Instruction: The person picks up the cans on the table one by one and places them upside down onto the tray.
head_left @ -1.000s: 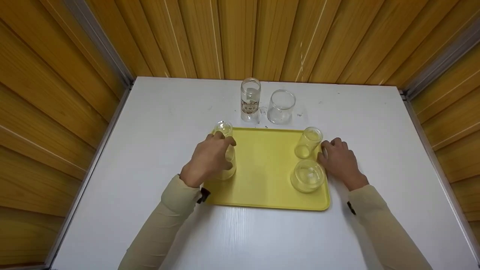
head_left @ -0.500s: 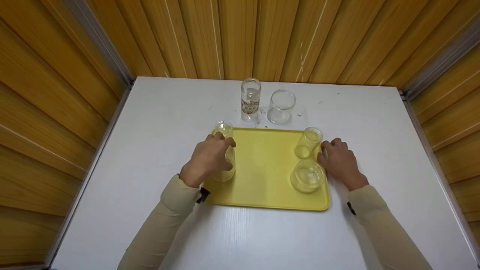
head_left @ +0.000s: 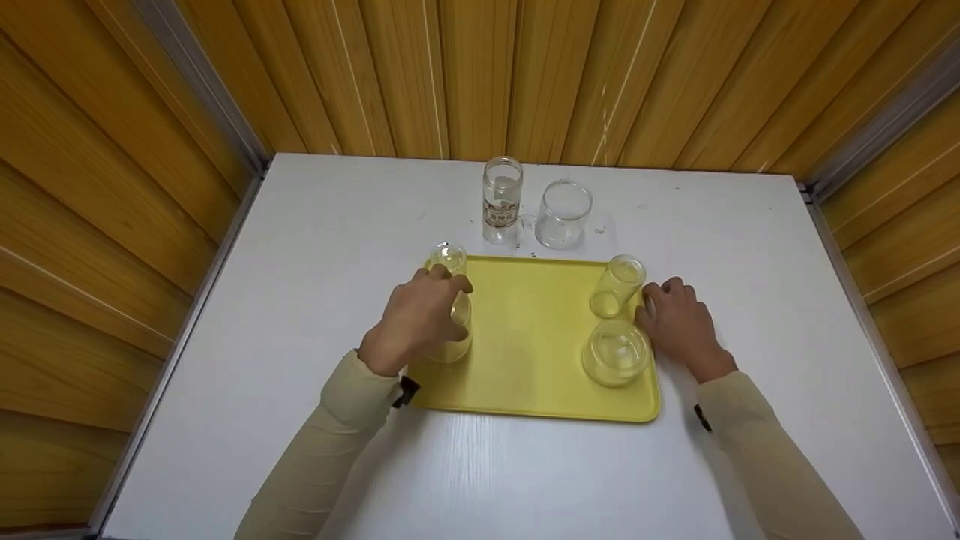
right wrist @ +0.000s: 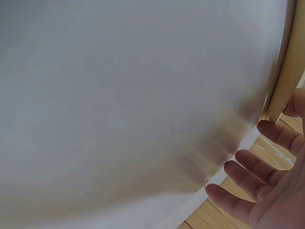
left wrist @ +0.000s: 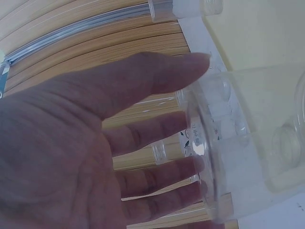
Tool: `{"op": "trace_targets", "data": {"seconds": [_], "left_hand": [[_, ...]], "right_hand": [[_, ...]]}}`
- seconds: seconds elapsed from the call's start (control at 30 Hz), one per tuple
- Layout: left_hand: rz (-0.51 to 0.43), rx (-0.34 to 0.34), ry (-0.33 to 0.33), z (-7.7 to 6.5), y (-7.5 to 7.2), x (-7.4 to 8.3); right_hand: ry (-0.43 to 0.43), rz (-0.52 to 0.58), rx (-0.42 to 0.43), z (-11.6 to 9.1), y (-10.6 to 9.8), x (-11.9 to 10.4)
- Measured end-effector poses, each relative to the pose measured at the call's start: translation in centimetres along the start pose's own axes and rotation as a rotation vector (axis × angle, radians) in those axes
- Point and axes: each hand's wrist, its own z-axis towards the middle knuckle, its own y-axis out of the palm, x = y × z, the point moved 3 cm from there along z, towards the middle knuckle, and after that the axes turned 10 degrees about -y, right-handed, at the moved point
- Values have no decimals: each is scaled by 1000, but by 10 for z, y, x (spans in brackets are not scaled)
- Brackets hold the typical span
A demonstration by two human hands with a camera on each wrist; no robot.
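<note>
Head view: white table [head_left: 315, 247], wood-panelled walls around it. Yellow tray [head_left: 532, 352] lies flat near the middle, long axis running left to right.

On the tray, four clear cups. Left side: wide cup [head_left: 454, 341] under the left hand [head_left: 416, 319], and a narrow cup [head_left: 448, 257] at the far-left corner. Right side: wide cup [head_left: 615, 352] near the front, tall narrow cup [head_left: 616, 285] behind it. Whether these stand mouth up or mouth down I cannot tell for certain.

Behind the tray, on the table: labelled jar [head_left: 501, 199], upright, with a wide clear glass [head_left: 562, 214] just beside it.

Left hand: fingers curled round the left wide cup's wall; the left wrist view shows fingertips [left wrist: 198, 62] against the clear wall, so the hand grips it. Cup axis vertical.

Right hand [head_left: 679, 322]: rests on the table just beside the tray's right edge, fingers spread and relaxed, holding nothing; the right wrist view confirms loose fingers [right wrist: 248, 164].

Handling, judged: the cup looks thin-walled, light, rigid and smooth, so slippery and easily tipped or cracked. Best taken round the side wall at mid-height, thumb opposing fingers, with light pressure.
</note>
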Motion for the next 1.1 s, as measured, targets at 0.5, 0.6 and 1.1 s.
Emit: {"op": "trace_targets", "data": {"seconds": [0.5, 0.6, 1.1], "left_hand": [[-7, 63, 26, 1, -12, 9], [-3, 72, 29, 4, -16, 11], [-71, 140, 8, 31, -35, 25]], "right_hand": [[-10, -2, 8, 0, -1, -1], [-4, 1, -1, 0, -1, -1], [14, 3, 7, 0, 0, -2]]}}
